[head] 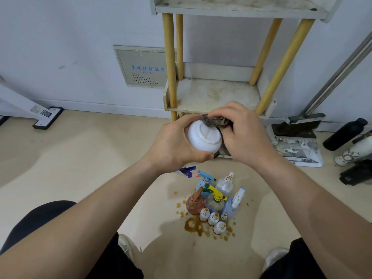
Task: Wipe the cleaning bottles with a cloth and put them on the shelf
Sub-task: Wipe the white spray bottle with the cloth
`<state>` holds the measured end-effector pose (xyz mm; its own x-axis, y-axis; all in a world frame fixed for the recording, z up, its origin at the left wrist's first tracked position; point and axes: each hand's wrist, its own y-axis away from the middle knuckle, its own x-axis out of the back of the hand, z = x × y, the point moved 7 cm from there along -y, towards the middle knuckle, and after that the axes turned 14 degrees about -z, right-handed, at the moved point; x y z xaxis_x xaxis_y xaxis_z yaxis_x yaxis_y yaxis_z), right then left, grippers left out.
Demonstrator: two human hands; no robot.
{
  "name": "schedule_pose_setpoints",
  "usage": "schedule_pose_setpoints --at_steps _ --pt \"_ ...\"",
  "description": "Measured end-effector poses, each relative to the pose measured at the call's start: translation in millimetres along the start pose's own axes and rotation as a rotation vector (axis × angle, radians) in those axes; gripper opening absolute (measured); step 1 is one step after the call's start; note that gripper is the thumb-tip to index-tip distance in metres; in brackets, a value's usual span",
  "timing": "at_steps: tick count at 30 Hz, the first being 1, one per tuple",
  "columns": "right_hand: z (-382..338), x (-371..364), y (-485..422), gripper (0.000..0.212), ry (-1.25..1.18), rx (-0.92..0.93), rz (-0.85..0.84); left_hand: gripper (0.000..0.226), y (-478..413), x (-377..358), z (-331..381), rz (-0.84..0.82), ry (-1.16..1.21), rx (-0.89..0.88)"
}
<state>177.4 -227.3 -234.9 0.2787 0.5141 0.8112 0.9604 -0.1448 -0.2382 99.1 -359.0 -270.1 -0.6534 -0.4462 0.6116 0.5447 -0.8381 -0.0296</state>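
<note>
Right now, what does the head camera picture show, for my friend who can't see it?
The left hand holds a white bottle while the right hand rubs it with a dark cloth. Behind stands a stained shelf; below, spray bottles crowd a brown-spattered floor.

the person is wearing dark, probably black, trousers [36,224] over both knees and pale, whitish shoes [274,256], only partly showing at the bottom edge. both forearms are showing bare, with no sleeves reaching them, and the left hand [173,146] and right hand [245,133] are ungloved.
</note>
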Motion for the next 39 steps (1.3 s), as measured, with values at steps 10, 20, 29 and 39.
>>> schedule_pose_setpoints --at_steps 10,20,29,39 --pt "-10 -2 7 0.05 0.006 0.085 0.066 0.072 1 7 -2 0.03 0.071 -0.033" --pt "-35 -11 18 0.044 0.122 0.191 0.139 0.066 1 15 -3 0.066 0.073 -0.009" --pt "-1 -5 21 0.041 -0.148 -0.126 0.138 0.087 1 22 -11 0.088 0.095 0.021" --pt "15 -48 32 0.063 -0.65 -0.232 0.051 0.09 3 29 -22 0.193 0.322 0.088"
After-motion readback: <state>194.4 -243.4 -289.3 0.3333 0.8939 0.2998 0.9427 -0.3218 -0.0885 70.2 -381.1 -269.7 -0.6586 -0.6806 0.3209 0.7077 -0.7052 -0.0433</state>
